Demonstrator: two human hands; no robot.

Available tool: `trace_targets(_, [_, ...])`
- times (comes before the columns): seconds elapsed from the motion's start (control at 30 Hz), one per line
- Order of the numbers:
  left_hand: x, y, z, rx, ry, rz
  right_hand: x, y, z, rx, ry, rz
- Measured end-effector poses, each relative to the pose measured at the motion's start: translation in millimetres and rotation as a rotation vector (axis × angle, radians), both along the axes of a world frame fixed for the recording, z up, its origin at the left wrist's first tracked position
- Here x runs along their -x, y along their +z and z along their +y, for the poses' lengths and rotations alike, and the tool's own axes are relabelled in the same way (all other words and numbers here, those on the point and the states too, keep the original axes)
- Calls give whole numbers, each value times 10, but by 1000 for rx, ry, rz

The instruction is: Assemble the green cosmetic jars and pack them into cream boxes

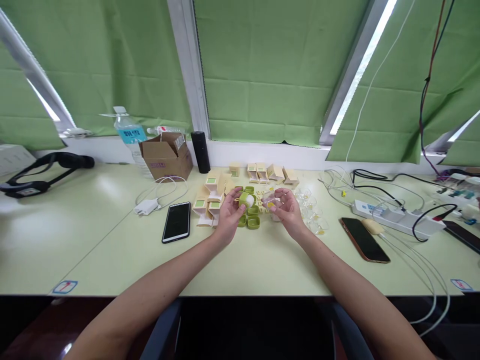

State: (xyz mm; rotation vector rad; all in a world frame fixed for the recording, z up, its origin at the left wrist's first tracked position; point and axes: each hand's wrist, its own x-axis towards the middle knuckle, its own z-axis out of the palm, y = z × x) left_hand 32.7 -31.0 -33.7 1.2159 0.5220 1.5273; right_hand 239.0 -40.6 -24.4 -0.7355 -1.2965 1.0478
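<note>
Between thumb and fingers, my left hand [229, 212] grips a small green case [246, 200] with something white in it. To its right, my right hand [288, 210] is closed on a small clear plastic cover [268, 200] with a yellow spot. More green square cups [253, 222] stand in rows on the table under and between the hands. Several clear covers [317, 225] lie in a cluster beyond my right hand. Small yellow pieces [260, 204] lie between the cups and the covers. Folded cream cartons [204, 212] with green labels stand left of my left hand.
More cream cartons [275, 173] line the back. A black-screened phone [176, 222] lies left, another phone [364, 240] right, near a power strip [397, 218] and cables. A cardboard box [167, 157], black cylinder [200, 152] and water bottle [131, 135] stand behind. A headset [45, 170] lies far left.
</note>
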Motion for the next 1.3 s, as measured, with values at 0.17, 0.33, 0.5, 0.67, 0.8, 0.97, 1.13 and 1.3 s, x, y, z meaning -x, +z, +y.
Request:
trace_targets(0.17, [10,3,-19,-87,64,93,109,-12,-57,39,61,64])
trace_targets(0.33, [11,11,-43,-137,103,121,132,-18,-105,111,124,84])
trace_targets(0.5, [-13,41,-83,-175,129,100,158,-45,-112,133,182,98])
trace_targets(0.67, [-18,57,-98,-187,134,87,162,-60,-121,141,163,72])
trace_targets(0.8, [-12,46,-92,-200,117,101,172,-82,-136,154,195,63])
trace_targets(0.97, [-17,43,-110,-231,70,139,198,-84,-157,189,250,81])
trace_targets(1.13, [-27,52,-162,-260,13,192,223,-52,-178,186,265,82])
trace_targets(1.3, [-34,54,-184,-253,-74,184,238,-29,-190,192,277,101])
